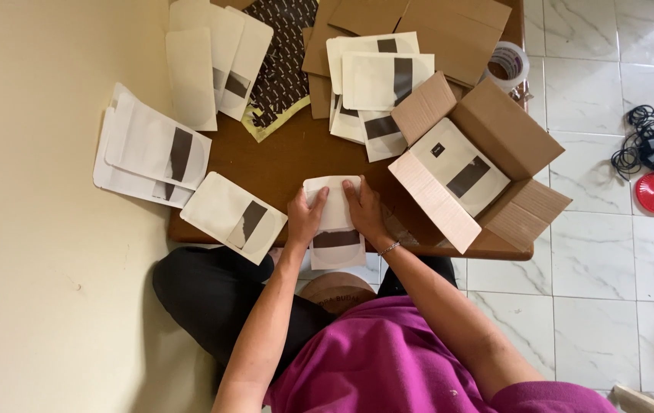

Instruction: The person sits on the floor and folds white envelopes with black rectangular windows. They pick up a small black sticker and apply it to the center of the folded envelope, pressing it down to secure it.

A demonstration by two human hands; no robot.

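Pouches, cream with dark band: I am watching one stack (335, 222) being squared at the near edge of the brown bench (289, 157). Left hand (305, 216) is gripping the stack's left side, fingers curled over its top; right hand (364, 210) is clamping the right side the same way. As I judge it, keeping both thumbs level and pressing evenly is what is holding the edges flush.

Surroundings: open cardboard box (480, 164) is sitting just right of the right hand, its near flap crowding that wrist. Loose pouches (233, 216) are lying just left, more are spreading across the far side, and a tape roll (507, 65) is resting beyond the box.
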